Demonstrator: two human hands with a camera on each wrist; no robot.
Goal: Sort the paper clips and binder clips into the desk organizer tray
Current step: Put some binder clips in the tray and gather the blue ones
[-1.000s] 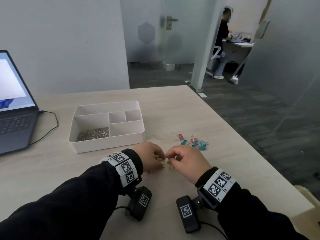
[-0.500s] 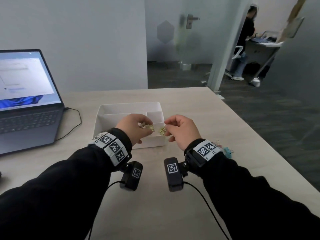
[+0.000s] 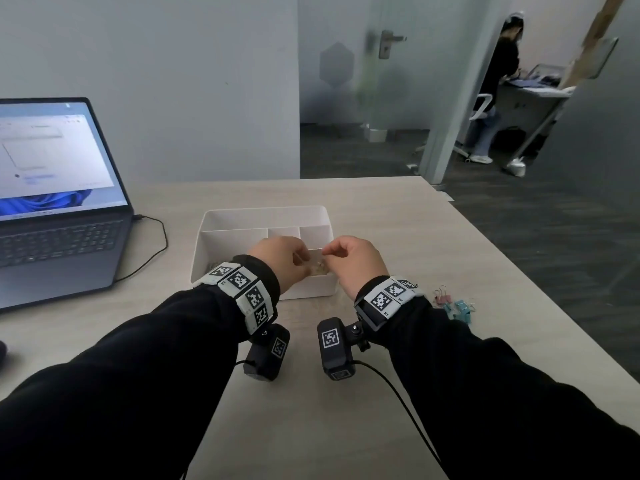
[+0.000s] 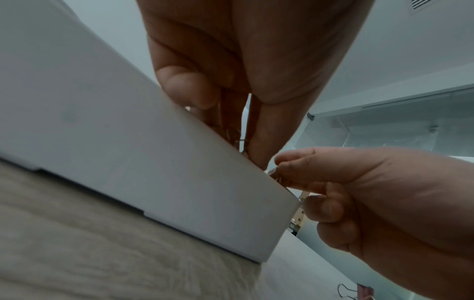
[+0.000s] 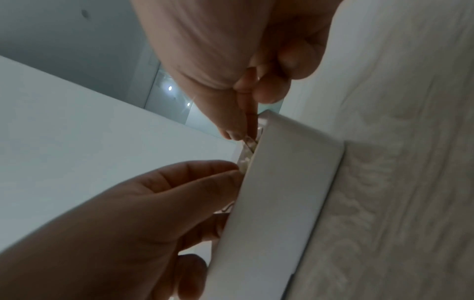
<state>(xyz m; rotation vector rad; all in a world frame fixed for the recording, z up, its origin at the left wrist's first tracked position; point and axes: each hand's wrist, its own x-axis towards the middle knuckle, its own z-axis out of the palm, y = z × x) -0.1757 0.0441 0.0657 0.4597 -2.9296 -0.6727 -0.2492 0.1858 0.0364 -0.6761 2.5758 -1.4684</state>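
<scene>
- Clips [image 3: 320, 269] in gold, pinched between thumb and fingertips of both hands, hanging over the tray's [image 3: 265, 212] near right compartment, close to its front wall.
- Left hand [image 3: 282, 261]: fingers curled, gripping a gold clip just above the tray's front rim; wire loop [image 4: 237, 140] showing between fingertips in the left wrist view.
- Right hand [image 3: 353, 259]: thumb and forefinger pressed together on another gold clip [image 5: 247, 151] right at the tray's near right corner.
- Lower both until well below the rim before letting go, so nothing bounces off the front wall onto the tabletop [image 3: 398, 220].
- Release one hand at a time; wire handles probably tangle, so part the two clips first.
- Keep to this compartment; paper clips [image 3: 211, 266] already lie in the near left one, mostly hidden behind the left wrist.
- Avoid nudging the tray, likely light enough to slide.
- Still to fetch: pink and blue clips [image 3: 455, 306] near the tabletop's right edge, just beyond the right sleeve.
</scene>
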